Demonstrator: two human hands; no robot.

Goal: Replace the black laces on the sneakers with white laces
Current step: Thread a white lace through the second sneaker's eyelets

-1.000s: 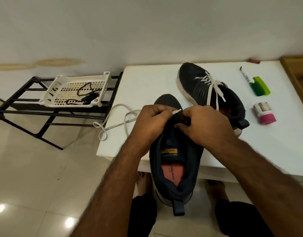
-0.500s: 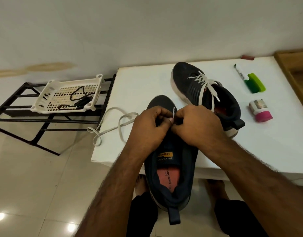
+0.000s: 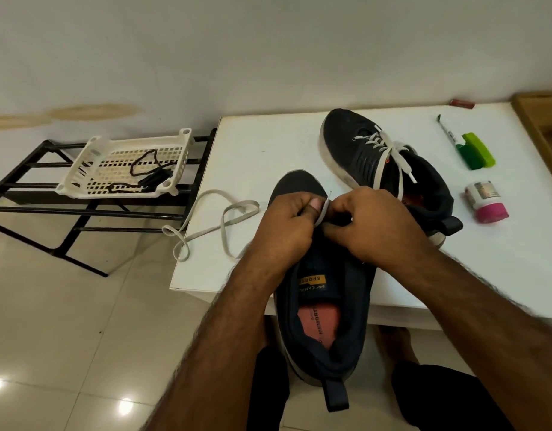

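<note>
Here the near sneaker (image 3: pixel 326 309) overhangs the tabletop (image 3: pixel 268 144) edge, unlaced, navy with a pink insole. Both hands work at its eyelets — left hand (image 3: pixel 287 227) pinching the white lace (image 3: pixel 322 213), right hand (image 3: pixel 372 227) curled on the upper. Best feed the tip straight and keep the lace flat — its slack trails left.

Hands (image 3: pixel 330 225) hide near sneaker's (image 3: pixel 327 321) eyelets.

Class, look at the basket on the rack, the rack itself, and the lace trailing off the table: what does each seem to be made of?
Basket: looks like moulded white plastic, semi-gloss, with a perforated grid floor and slotted walls.
Rack: probably metal with a black painted finish, judging by its thin straight bars.
White lace: seemingly flat woven fabric, matte; it loops limply over the table edge.
</note>
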